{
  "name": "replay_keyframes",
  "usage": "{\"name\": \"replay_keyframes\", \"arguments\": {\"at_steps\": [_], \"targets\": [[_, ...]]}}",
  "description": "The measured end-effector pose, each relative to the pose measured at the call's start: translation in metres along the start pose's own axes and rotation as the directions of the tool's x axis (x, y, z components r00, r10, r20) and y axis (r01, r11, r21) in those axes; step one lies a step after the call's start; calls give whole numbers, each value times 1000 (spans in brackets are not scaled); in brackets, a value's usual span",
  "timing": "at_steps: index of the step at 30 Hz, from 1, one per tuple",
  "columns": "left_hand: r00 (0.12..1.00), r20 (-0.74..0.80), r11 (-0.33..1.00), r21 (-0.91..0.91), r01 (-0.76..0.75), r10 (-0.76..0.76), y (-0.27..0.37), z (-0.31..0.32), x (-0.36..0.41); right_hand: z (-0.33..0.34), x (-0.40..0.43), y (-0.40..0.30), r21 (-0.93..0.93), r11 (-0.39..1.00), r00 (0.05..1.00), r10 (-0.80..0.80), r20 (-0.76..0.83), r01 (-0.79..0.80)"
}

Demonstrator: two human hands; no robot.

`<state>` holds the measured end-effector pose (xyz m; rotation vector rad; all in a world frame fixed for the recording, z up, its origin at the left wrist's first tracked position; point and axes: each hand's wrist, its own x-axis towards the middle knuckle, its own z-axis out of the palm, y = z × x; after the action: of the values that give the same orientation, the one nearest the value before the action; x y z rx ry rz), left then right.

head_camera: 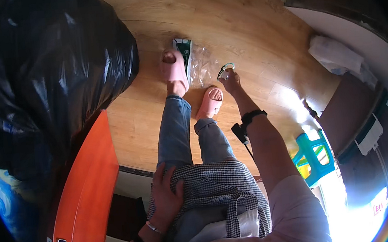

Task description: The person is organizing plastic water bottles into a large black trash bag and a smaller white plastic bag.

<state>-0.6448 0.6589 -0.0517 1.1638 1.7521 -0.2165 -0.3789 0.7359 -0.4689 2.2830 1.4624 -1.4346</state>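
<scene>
My right hand [230,78] reaches down over the wooden floor, closed on a small white and green object [226,70] whose kind I cannot make out. My left hand [167,189] rests with spread fingers on the checkered cloth [213,178] at my lap and holds nothing. A dark green printed package [184,49] lies on the floor, partly hidden by the pink slide sandal [174,69] on one foot. Clear crinkled plastic [204,66] lies beside the package. The other pink sandal [210,102] stands below the plastic, near my right hand.
A large black plastic bag [57,60] bulges at the left, above an orange door [86,192] with a handle. At the right stand a teal plastic stool [316,158] and dark furniture. A whitish plastic bag [335,55] lies by the wall at the upper right.
</scene>
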Motion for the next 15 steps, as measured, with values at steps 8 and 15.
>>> {"name": "replay_keyframes", "arguments": {"at_steps": [8, 15], "targets": [[998, -13, 998, 45, 55, -54, -5, -21, -26, -13, -32, -37, -92, 988, 987, -132, -92, 124], [998, 25, 992, 109, 62, -65, -68, 9, 1, -55, -44, -55, 28, 999, 941, -32, -337, 44]]}}
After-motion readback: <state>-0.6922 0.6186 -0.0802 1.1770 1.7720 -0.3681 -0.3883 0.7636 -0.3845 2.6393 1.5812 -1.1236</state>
